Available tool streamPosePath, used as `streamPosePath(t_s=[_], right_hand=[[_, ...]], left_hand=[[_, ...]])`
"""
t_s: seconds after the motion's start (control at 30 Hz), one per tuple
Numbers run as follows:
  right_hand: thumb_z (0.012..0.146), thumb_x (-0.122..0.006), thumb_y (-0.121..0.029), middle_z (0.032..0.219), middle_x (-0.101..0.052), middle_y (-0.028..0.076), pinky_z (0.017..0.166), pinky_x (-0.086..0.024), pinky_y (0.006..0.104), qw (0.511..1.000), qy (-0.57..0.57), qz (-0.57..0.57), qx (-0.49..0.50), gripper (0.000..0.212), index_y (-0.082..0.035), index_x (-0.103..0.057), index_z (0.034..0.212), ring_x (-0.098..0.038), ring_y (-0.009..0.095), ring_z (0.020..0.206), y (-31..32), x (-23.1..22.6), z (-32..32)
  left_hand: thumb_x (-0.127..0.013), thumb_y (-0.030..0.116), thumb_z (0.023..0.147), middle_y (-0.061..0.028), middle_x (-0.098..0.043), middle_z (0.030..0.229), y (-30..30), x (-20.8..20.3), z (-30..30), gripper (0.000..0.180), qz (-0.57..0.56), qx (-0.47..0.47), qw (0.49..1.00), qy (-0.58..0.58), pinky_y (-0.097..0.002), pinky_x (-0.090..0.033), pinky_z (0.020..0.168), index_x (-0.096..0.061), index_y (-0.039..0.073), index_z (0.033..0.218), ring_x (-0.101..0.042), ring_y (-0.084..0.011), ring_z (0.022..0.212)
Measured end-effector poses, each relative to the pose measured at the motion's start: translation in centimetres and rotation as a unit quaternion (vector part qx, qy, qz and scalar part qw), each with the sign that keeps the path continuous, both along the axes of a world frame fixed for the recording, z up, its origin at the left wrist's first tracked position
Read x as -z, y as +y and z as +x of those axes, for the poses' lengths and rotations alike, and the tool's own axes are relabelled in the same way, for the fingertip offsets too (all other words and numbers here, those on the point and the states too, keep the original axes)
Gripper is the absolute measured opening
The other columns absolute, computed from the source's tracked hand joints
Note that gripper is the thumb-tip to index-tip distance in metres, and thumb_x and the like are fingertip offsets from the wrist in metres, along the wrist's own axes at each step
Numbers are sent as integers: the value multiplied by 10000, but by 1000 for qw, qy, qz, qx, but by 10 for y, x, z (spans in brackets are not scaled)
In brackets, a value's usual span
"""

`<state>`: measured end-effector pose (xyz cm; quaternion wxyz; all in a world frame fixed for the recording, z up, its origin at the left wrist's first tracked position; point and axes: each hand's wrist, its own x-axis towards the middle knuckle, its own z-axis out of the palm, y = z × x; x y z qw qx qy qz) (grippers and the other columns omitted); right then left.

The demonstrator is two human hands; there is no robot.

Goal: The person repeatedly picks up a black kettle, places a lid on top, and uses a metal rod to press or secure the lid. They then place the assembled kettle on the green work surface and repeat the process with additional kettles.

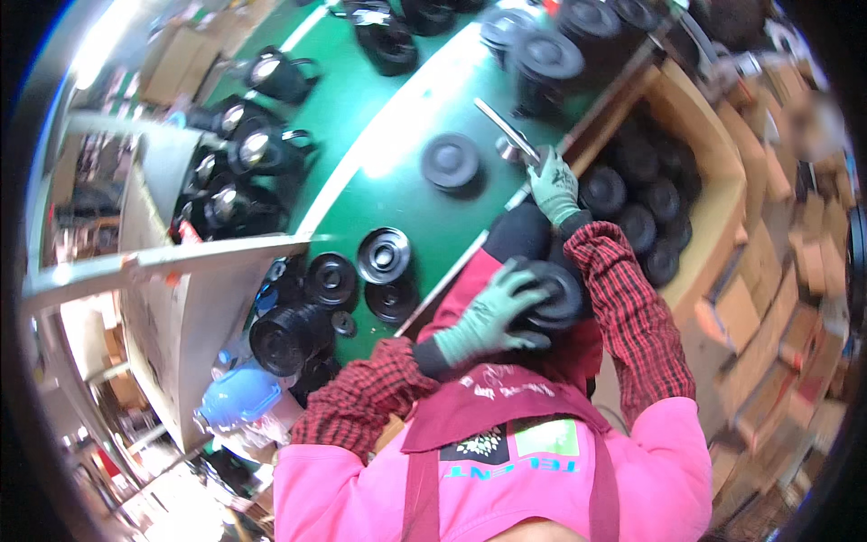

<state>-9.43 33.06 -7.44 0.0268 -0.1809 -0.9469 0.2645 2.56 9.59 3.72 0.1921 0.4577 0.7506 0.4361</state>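
My left hand (495,312), in a pale green work glove, grips the near left edge of a black round lid (558,294) over my lap. Its thumb and fingers are spread around the rim. My right hand (554,190), gloved alike, is closed round one end of a silver metal tool with a long bar (498,122) at the bench edge. The tool's exact kind is blurred. Another black round lid (450,163) lies on the green bench (361,194), left of the right hand. Beyond it stands a dark cylinder topped by a ridged black disc (547,56).
A cardboard box (722,172) full of black round parts (637,194) stands to my right. Shiny black pots with handles (262,144) crowd the bench's left side. Several black lids (384,256) sit near left, beside a blue-topped jug (237,397). Cartons (768,334) pile up far right.
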Motion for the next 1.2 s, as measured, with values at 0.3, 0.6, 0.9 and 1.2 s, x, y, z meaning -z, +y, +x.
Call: streamPosePath(t_s=[0.3, 0.6, 0.9, 1.2], right_hand=[[849, -701, -609, 1352, -494, 186, 1090, -395, 435, 875, 151, -337, -313, 839, -32, -458, 1408, -489, 326, 1293, -28, -73, -30], [792, -828, -208, 1253, -603, 134, 990, -500, 387, 778, 150, -579, -190, 515, 27, -633, 1207, -597, 239, 1149, -162, -109, -186], [796, -760, -585, 1273, -521, 213, 1007, -456, 434, 948, 27, -276, -157, 726, -17, -614, 1225, -555, 375, 1144, -219, -65, -277], [903, -583, -300, 1523, -378, 230, 1164, -326, 516, 895, 313, -2, -318, 658, -86, -386, 1494, -368, 380, 1430, -184, -184, -189]], left_hand=[[-631, 443, 986, -110, -657, 1118, -116, -8, -160, 489, 297, -425, 772, -368, -380, -578, 815, -551, 69, 1291, -677, -239, 1010], [-780, 483, 797, -222, -601, 1274, -186, -10, -410, 615, -137, -572, 796, 143, -524, -510, 917, -618, 21, 1171, -591, -380, 1172], [-826, 297, 746, -54, -684, 1172, -295, -2, -525, 557, -443, -387, 698, 407, -503, -425, 982, -645, 190, 1261, -656, -265, 1048], [-723, 66, 728, -78, -681, 1166, -194, -108, -379, 400, -219, -382, 749, 496, -463, -440, 977, -689, 102, 1125, -628, -312, 1054]])
